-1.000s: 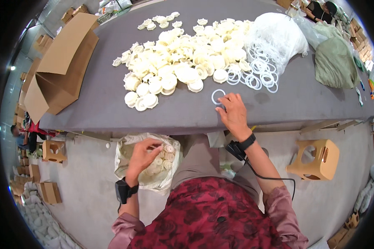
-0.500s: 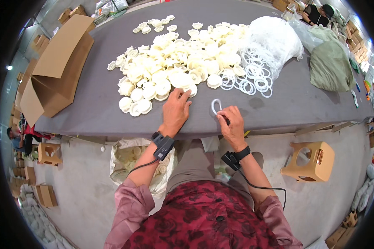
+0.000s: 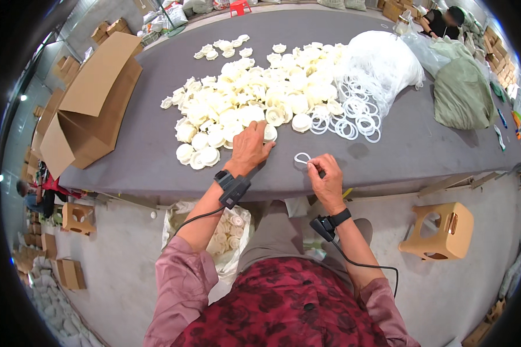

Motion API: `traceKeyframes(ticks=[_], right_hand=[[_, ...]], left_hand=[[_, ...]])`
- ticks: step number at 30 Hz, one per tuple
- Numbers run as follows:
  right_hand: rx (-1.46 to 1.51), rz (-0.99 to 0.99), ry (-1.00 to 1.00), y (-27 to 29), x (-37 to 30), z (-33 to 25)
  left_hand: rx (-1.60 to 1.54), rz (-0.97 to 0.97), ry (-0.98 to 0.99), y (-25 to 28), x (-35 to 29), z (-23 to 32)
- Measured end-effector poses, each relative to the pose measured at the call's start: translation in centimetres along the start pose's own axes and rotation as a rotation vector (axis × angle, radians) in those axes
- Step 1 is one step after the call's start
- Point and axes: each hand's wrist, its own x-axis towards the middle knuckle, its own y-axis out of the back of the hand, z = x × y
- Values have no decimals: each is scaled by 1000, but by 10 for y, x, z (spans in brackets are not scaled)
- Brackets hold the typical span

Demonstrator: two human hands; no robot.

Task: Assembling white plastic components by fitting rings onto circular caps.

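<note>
My left hand [image 3: 250, 149] is at the near edge of a heap of cream plastic caps [image 3: 237, 87], fingers curled against a round cap [image 3: 270, 133]; its fingertips are partly hidden. To its right, my right hand [image 3: 327, 179] pinches a translucent white ring [image 3: 301, 158] between thumb and fingers. This ring is held just above the grey table [image 3: 214, 182], squeezed into a narrow loop. More such rings [image 3: 367, 122] spill from a clear plastic bag [image 3: 382, 58] to the right of the heap.
An open cardboard box [image 3: 101, 92] stands at the table's left. A green cloth bundle [image 3: 463, 89] lies at the right, with a person [image 3: 443, 23] beyond. Below the table are a white sack [image 3: 182, 217] of caps and a tan stool [image 3: 440, 231].
The view has shifted slightly. My left hand has come closer to the cap at the heap's edge. The ring in my right hand has tipped from upright to nearly flat.
</note>
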Motion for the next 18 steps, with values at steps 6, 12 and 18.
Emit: traceKeyframes(ticks=[6, 12, 18], right_hand=[[43, 17, -54, 1, 0, -1], [155, 103, -233, -10, 2, 10], [-73, 84, 96, -24, -7, -9]], left_hand=[[-116, -50, 86, 17, -11, 15], [-295, -37, -72, 17, -47, 52], [-607, 16, 100, -1, -64, 70]])
